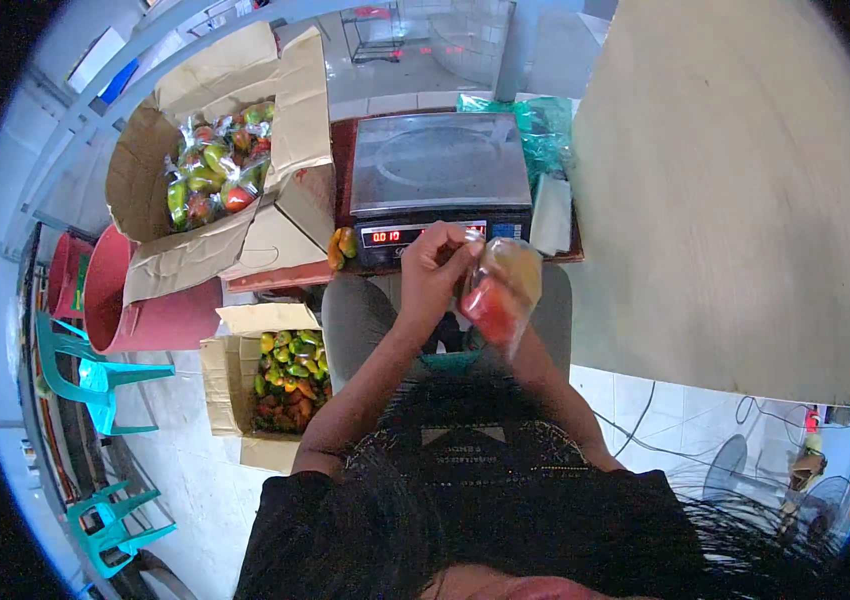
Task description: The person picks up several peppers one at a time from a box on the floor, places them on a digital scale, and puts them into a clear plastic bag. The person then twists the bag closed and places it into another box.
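My left hand pinches the gathered neck of a clear plastic bag in front of the digital scale. Red and yellowish produce, apparently bell peppers, shows through the film. Behind the bag, my right hand is mostly hidden; its wrist comes up from below, and its fingers cannot be made out. The scale has a bare metal plate and lit red digits. Left of its front corner lie loose orange and green peppers.
An open cardboard box at upper left holds several tied bags of peppers. Below it, another box holds loose peppers. Right of the scale are clear plastic bags and green plastic. A large board fills the right side.
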Demonstrator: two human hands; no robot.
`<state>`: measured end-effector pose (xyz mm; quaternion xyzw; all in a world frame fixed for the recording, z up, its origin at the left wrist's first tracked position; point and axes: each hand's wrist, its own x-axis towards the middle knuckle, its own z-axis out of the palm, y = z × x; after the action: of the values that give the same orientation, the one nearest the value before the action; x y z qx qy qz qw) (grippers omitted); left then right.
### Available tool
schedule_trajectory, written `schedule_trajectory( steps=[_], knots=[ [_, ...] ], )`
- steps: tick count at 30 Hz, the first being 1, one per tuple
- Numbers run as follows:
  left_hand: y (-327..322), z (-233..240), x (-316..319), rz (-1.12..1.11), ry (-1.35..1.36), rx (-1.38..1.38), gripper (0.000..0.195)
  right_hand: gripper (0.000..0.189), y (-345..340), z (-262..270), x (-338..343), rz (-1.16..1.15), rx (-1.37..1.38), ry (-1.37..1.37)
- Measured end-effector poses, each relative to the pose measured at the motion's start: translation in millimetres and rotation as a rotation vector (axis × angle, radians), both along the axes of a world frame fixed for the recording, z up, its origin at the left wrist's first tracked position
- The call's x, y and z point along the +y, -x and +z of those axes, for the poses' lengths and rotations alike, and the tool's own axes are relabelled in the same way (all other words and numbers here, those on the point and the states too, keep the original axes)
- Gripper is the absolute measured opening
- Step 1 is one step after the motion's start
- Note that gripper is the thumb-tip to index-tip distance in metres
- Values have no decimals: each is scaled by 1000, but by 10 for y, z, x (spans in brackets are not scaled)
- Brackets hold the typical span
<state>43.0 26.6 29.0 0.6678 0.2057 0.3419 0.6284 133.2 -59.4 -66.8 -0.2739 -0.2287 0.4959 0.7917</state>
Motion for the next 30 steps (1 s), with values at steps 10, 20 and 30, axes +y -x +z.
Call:
schedule_trajectory(
  steps=[10, 20, 30],
  knots=[
    [-184, -415, 99, 357, -55, 53, 10, 20, 304, 197, 47, 230, 638, 226],
    [-55, -527, 65, 363, -439, 241, 13, 23, 236, 369, -61, 127, 246, 402],
    [110, -357, 28, 105, -382, 171, 11, 9, 86, 815, -96, -674, -1597, 536]
  ],
)
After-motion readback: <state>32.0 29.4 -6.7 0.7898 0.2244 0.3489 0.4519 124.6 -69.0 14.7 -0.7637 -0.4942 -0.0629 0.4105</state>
